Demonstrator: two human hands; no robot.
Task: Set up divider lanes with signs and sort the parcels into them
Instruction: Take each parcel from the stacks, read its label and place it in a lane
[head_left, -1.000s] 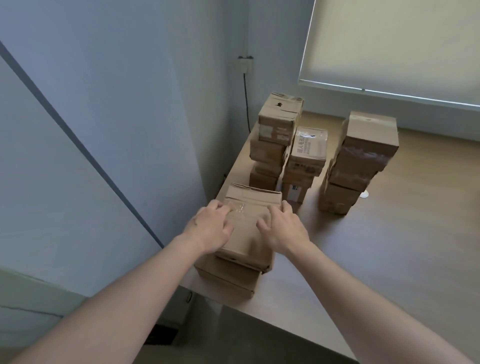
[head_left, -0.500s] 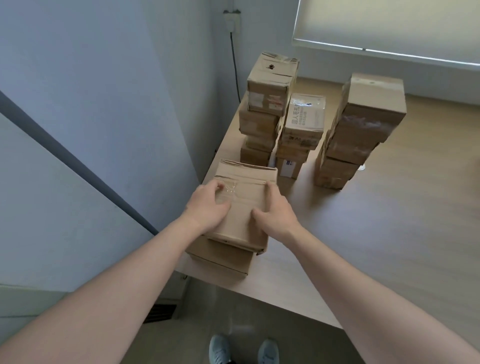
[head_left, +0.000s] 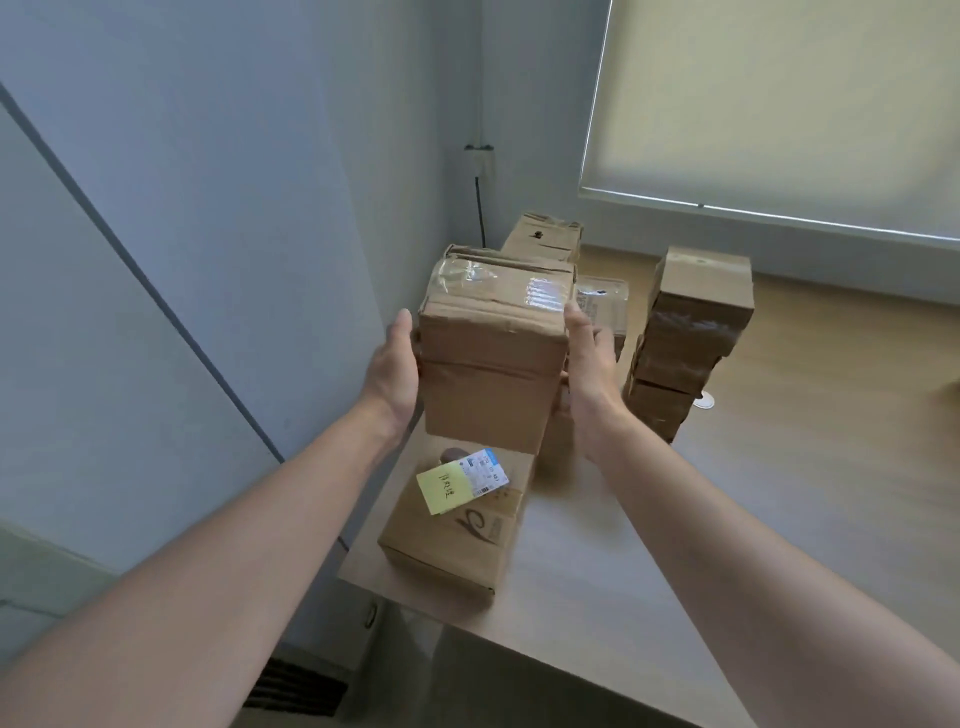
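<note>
A person is holding a brown cardboard parcel sealed with clear tape in the air above a light wooden table. The left hand is pressing its left side and the right hand its right side, fingers wrapping the edges. Directly beneath, a flatter brown cardboard box is lying at the table's near-left corner, carrying a yellow sticky note and a white shipping label. A tall stack of brown boxes is standing farther right.

middle stack mostly hidden (behind lifted parcel)
</note>
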